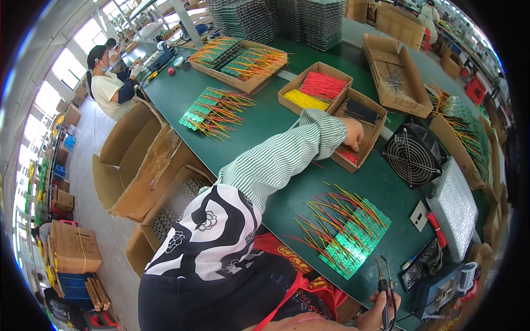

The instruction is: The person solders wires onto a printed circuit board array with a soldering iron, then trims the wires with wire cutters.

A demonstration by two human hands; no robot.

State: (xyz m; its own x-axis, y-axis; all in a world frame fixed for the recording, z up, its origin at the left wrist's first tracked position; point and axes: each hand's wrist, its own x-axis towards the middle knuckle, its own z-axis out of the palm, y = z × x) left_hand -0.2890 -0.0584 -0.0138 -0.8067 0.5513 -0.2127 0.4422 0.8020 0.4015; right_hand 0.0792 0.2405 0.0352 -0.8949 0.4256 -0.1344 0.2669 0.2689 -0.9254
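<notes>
My left hand (353, 133), at the end of a striped sleeve (281, 157), reaches into a cardboard box (367, 148) holding black wires (361, 110) and a few short red wires (348, 156). Its fingers are bent down and pressed together over the red wires; what they pinch, if anything, is hidden. At the lower right my right hand (381, 306) grips a soldering iron (383, 292) with its tip pointing up and away. Just beyond the iron, a shiny green circuit board panel (359, 234) lies on the table with red and yellow wires standing off it.
A box of red and yellow wires (320, 85) adjoins. Another wired panel (210, 113) lies farther left, near a filled carton (243, 63). On the right are a black fan (414, 154), a bubble-wrapped block (455, 207) and a solder spool (468, 273). A co-worker (107, 83) sits far left.
</notes>
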